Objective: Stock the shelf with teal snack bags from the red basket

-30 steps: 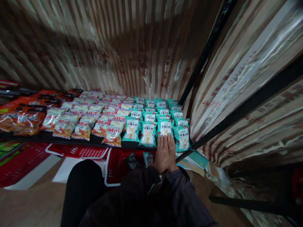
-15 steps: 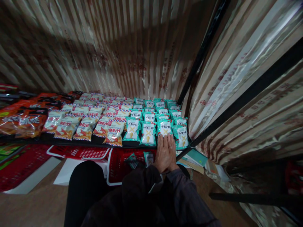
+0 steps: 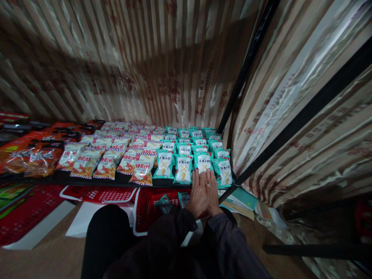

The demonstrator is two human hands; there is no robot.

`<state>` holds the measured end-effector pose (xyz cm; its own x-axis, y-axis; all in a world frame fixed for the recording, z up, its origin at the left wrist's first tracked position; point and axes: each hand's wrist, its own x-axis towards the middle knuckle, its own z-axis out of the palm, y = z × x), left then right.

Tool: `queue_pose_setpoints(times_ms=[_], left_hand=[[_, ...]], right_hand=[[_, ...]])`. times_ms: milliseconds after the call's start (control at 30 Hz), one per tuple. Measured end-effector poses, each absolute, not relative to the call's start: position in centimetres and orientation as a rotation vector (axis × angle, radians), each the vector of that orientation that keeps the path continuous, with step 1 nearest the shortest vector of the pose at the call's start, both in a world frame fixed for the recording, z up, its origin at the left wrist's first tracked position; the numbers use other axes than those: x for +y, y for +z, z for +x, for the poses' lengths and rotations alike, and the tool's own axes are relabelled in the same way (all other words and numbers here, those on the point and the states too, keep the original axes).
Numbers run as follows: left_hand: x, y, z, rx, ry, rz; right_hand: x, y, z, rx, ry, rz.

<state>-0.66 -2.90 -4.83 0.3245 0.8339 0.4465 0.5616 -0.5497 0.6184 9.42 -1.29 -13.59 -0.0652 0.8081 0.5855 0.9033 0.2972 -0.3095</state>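
Note:
Side by side at the shelf's front edge, my left hand (image 3: 198, 197) and my right hand (image 3: 213, 193) lie with fingers stretched out. Their fingertips touch the lower part of a teal and white snack bag (image 3: 203, 161). Neither hand grips it; both look open. Left of it stands a matching bag (image 3: 183, 169), and to the right another teal bag (image 3: 223, 172). Several more of these bags are lined up in rows behind. The shelf edge under my fingers is hidden.
White and orange snack bags (image 3: 105, 162) and dark orange bags (image 3: 43, 157) fill the shelf (image 3: 87, 182) to the left. Below is a red basket (image 3: 142, 207) holding a few teal bags. A black post (image 3: 247, 66) rises at the shelf's right end, before a striped curtain (image 3: 174, 58).
The view has tilted slightly, so shelf and bags appear a little lower. My hands remain against the same front teal bag, with fingers still outstretched.

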Motion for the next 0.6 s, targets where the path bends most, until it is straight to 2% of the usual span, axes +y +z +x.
queue_pose_setpoints(times_ms=[267,467,600], left_hand=[[-3.4,-5.1,-1.1,1.241,1.048,2.177],[-3.7,-4.4,-2.1,1.286,1.044,2.042],[-3.7,-4.1,-3.7,1.338,1.139,2.022]], right_hand=[[-1.9,-12.6,8.7,-1.901,-0.294,-1.629],[-1.9,-11.3,8.8,-1.903,-0.362,-1.533],[-1.8,-10.2,7.5,-1.879,-0.289,-1.474]])
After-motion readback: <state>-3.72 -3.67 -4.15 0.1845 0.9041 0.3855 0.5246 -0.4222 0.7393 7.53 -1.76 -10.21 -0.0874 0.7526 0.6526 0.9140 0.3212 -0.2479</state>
